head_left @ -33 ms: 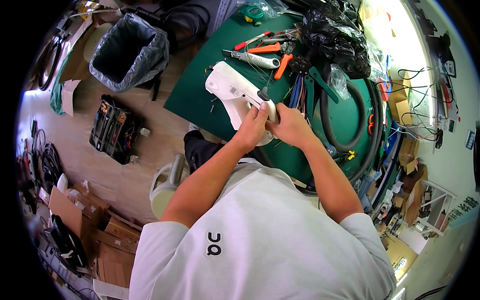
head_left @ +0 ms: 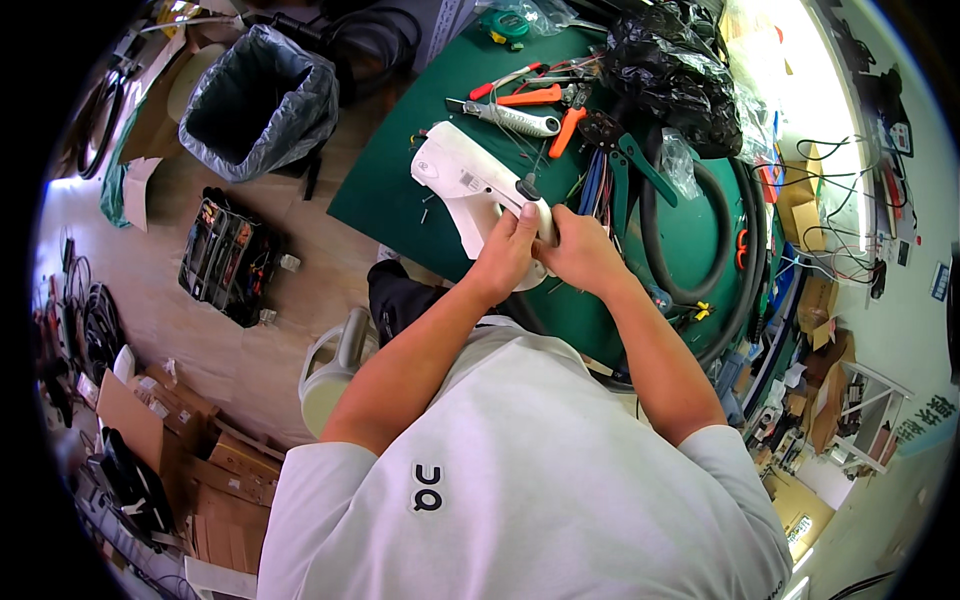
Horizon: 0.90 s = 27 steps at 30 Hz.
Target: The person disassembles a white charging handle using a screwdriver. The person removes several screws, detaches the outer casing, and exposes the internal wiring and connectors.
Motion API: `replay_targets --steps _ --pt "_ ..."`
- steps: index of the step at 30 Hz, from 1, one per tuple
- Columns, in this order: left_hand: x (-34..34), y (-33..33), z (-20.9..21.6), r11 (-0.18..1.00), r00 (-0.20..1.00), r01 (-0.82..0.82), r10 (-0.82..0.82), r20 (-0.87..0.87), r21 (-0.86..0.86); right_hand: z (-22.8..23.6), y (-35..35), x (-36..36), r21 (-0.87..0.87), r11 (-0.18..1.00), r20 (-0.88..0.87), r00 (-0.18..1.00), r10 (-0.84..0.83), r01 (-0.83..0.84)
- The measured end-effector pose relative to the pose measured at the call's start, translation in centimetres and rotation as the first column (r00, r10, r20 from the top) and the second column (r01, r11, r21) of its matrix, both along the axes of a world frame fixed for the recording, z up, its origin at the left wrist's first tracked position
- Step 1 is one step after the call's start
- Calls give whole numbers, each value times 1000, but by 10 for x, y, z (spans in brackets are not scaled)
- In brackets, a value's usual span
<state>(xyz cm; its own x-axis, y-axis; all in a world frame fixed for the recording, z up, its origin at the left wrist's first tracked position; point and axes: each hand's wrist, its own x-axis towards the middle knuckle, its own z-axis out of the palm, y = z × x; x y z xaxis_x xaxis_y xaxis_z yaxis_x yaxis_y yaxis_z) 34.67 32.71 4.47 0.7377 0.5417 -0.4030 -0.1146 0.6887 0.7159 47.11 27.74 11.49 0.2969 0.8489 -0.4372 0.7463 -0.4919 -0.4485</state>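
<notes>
A white, gun-shaped plastic charging gun (head_left: 455, 175) is tilted over the near-left part of the green table (head_left: 395, 190). My left hand (head_left: 507, 252) is closed round its near end, thumb lying along the top by a black button. From the other side my right hand (head_left: 582, 250) grips the same end, its fingers curled and partly hidden. Just beyond the gun lie a grey utility knife (head_left: 512, 118) and orange-handled pliers (head_left: 567, 132). Green-handled crimping pliers (head_left: 640, 165) rest to the right, near thin blue wires (head_left: 593, 187). Small screws (head_left: 425, 216) are scattered left of the gun.
Thick black cable (head_left: 722, 250) loops across the table's right side. Behind are a black plastic bag (head_left: 670, 80) and a green tape measure (head_left: 503, 27). On the floor at left stand a lined bin (head_left: 315, 100), a tool bag (head_left: 228, 260) and cardboard boxes (head_left: 228, 530).
</notes>
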Motion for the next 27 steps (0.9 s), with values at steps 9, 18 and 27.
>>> replay_targets --steps 9,18,27 --pt "2 1 -14 990 992 9 9 -124 139 -28 -14 0 208 977 41 998 48 -55" --pt "15 -5 -8 992 986 -109 101 -134 -60 -29 -27 4 251 966 28 998 50 -56" --pt "21 -17 4 980 974 -172 185 -135 97 -32 -34 9 261 962 33 997 77 -83"
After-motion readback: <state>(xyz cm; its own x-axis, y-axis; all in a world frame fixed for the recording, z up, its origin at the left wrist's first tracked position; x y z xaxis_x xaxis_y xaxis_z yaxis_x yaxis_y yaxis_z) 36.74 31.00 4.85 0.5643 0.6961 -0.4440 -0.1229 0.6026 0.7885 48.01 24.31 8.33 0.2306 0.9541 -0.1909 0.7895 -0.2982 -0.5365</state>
